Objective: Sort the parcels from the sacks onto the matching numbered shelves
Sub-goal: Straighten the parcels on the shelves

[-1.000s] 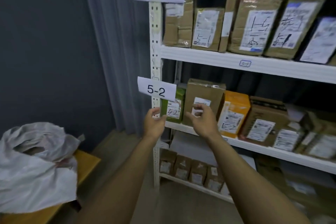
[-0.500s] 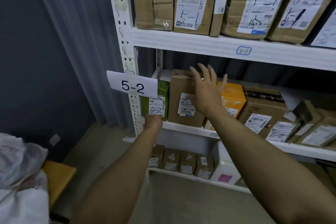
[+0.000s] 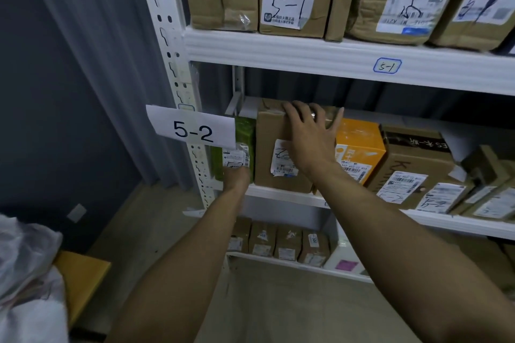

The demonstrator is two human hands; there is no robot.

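Observation:
A green parcel [image 3: 245,131] with a white label marked 5-2 stands at the left end of the shelf [image 3: 281,194] tagged with the 5-2 sign [image 3: 192,131]. My left hand [image 3: 237,177] grips the parcel's lower front, its fingers mostly hidden. Right beside it stands a brown cardboard box [image 3: 267,145], also labelled 5-2. My right hand [image 3: 309,136] lies on this box's upper front, fingers hooked over its top edge and thumb spread to the right.
An orange box [image 3: 359,145] and several brown parcels fill the rest of the shelf. The 5-1 shelf [image 3: 278,49] above is packed with parcels. Small boxes [image 3: 278,242] line the bottom shelf. A white sack [image 3: 25,273] rests on a yellow stand [image 3: 80,276] at lower left.
I have moved closer to the shelf. My right hand went from open in front of the brown box to lying on its top edge. My left hand stays on the green parcel.

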